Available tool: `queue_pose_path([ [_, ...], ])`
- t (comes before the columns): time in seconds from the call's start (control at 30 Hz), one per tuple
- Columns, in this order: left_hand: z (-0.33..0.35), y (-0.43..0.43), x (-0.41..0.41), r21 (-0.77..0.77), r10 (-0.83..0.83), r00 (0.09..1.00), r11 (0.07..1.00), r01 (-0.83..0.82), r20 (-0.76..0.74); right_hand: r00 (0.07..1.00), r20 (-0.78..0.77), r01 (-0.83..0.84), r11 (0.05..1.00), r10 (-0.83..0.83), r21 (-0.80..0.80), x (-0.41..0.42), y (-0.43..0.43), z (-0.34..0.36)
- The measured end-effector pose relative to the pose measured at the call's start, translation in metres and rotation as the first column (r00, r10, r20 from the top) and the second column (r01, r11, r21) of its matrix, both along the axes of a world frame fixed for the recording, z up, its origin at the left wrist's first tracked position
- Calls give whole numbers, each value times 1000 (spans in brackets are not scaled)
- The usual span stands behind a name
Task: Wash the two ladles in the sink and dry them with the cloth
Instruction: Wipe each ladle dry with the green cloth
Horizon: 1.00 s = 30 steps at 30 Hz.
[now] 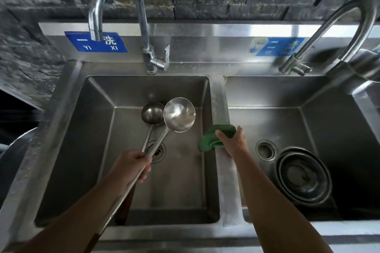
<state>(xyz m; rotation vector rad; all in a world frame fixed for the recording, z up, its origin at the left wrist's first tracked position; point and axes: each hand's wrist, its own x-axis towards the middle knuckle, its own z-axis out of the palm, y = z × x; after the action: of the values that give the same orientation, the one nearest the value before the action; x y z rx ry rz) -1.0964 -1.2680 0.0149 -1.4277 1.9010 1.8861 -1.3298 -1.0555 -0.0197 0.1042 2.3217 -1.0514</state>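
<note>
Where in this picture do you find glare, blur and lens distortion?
Head view: glare whitens the bowl of the larger long-handled steel ladle; blur smears the curved steel tap on the right and the pale blue label beside it; the wide lens bends the double steel sink's outer rim; the left hand, gripping the ladle, and the right hand, holding the green cloth, are sharp.

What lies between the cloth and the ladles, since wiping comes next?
Nothing: the head view shows only bare sink between the cloth and the ladles.

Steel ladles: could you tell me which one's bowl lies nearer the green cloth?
The larger, shinier steel ladle on the right; the smaller, duller ladle sits behind it, farther left.
</note>
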Motion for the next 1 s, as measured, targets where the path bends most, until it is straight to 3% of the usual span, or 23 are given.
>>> queue_pose_path([
  [0.1, 7, 1, 2, 0, -21, 1000, 1000, 21, -1, 996, 75, 52, 995, -45, -90, -3, -1, -7],
  [0.23, 12, -3, 9, 2, -42, 999, 999, 42, -14, 994, -105, 30, 987, -14, 155, 0, 0, -1],
  [0.33, 18, -8, 16, 13, -53, 998, 999, 53, -35, 969, -248, 70, 976, -17, 205, 13, 2, 15],
  [0.4, 24, -13, 21, 18, -40, 998, 999, 41, -52, 947, -319, 80, 981, -19, 176, 25, -1, 25],
  [0.5, 31, -21, 27, 18, -48, 993, 999, 50, -104, 940, -329, 96, 995, -89, 3, 50, -16, 39],
  [0.57, 37, -26, 32, 35, -56, 990, 998, 61, -129, 958, -178, 179, 954, -224, -239, 71, -33, 51],
  [0.63, 45, -30, 36, 60, -48, 987, 997, 58, -151, 936, 125, 349, 813, -330, -466, 95, -53, 65],
  [0.73, 57, -36, 38, 95, -30, 982, 994, 48, -184, 815, 506, 565, 582, -282, -585, 121, -79, 72],
  [0.93, 69, -50, 47, 77, -77, 961, 992, 101, -265, 697, 713, 643, 378, 71, -666, 167, -140, 79],
  [1.0, 73, -53, 51, 77, -111, 955, 988, 137, -274, 668, 743, 691, 328, 51, -644, 169, -159, 85],
])
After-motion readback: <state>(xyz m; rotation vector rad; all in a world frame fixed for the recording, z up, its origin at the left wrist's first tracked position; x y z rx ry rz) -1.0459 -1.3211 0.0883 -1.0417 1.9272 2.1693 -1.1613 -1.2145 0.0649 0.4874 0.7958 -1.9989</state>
